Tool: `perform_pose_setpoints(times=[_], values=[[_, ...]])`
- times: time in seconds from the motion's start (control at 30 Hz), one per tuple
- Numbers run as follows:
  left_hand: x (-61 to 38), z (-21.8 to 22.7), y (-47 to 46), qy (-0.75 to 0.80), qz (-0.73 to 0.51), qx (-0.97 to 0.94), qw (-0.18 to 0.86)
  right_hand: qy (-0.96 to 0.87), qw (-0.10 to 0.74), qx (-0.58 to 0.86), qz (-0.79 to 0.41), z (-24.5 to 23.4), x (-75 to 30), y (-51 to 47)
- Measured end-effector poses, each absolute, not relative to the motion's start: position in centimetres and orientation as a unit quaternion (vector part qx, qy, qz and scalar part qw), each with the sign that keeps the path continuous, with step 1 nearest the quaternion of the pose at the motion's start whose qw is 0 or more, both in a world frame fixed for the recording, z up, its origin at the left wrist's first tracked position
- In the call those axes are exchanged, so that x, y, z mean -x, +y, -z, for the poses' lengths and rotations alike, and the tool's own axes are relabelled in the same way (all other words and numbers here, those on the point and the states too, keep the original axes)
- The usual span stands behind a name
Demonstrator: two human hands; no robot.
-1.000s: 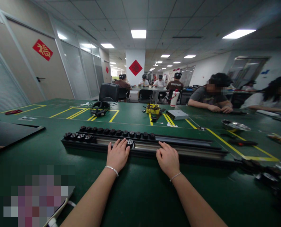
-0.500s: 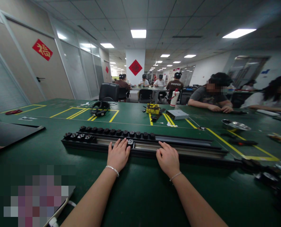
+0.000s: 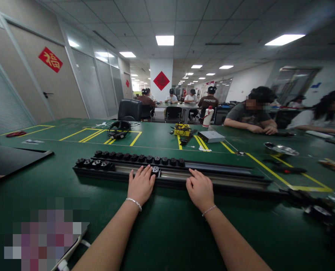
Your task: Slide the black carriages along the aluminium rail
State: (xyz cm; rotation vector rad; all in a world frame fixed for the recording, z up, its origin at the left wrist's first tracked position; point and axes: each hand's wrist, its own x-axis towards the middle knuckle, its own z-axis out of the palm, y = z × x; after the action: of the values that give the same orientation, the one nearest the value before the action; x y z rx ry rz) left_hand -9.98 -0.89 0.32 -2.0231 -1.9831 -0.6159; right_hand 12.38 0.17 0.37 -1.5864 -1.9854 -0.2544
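Note:
Two long black rails lie side by side across the green table (image 3: 167, 233). Several black socket modules (image 3: 141, 158) line the left part of the far rail (image 3: 218, 166). In the near rail (image 3: 229, 180), a group of socket modules (image 3: 96, 164) fills the left end, and a single socket module (image 3: 155, 171) sits near the middle. My left hand (image 3: 141, 186) lies over the near rail with fingers spread, its fingertips beside that single module. On the same rail further right rests my right hand (image 3: 200, 188), index finger stretched out, holding nothing.
Loose black parts (image 3: 318, 210) lie at the right, with a metal bowl (image 3: 281, 149) behind them. Further back are a headset (image 3: 118, 130), a yellow box with cables (image 3: 182, 130) and a silver box (image 3: 211, 136). A dark panel (image 3: 15, 158) lies left; people sit across the table.

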Motion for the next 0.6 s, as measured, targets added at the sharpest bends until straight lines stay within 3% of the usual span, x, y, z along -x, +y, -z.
perform_pose_setpoints(times=[0.6], values=[[9.72,-0.62,-1.14,-0.687,0.199,0.689,0.119,-0.746,0.296,0.590,0.089,-0.39,-12.39,0.17]])
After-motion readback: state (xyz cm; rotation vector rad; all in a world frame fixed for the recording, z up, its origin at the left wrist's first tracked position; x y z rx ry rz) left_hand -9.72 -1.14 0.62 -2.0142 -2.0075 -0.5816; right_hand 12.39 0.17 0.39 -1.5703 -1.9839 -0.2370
